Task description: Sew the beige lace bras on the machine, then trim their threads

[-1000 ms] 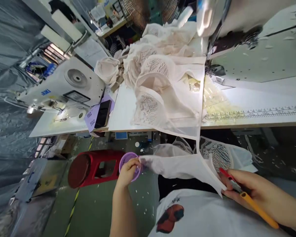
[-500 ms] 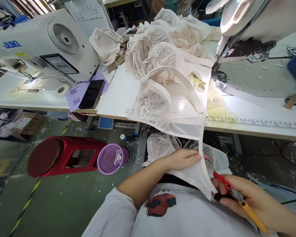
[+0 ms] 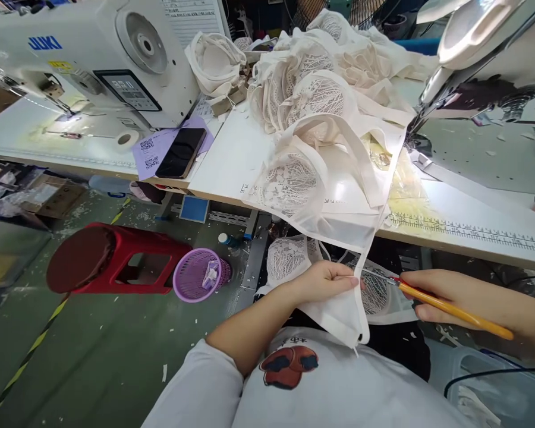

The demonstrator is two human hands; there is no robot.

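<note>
My left hand [image 3: 327, 279] pinches a cream fabric band [image 3: 345, 312] that hangs over my lap from the sewn lace pieces on the table. My right hand [image 3: 446, 294] holds yellow-handled scissors [image 3: 432, 300] with a red part near the blades. The scissor tip points left and meets the thin strip of fabric beside my left fingers. A chain of cream lace bra cups [image 3: 312, 119] lies piled on the white table [image 3: 225, 166] and trails down to my hands.
A white sewing machine [image 3: 102, 53] stands at the left, another machine [image 3: 481, 53] at the right. A black phone [image 3: 181, 153] lies on purple paper. On the floor are a tipped red stool [image 3: 116, 261] and a purple basket [image 3: 198, 274].
My left hand came back from the purple basket to the fabric on my lap. My right hand rose and brought the scissor tip to the strip beside my left fingers.
</note>
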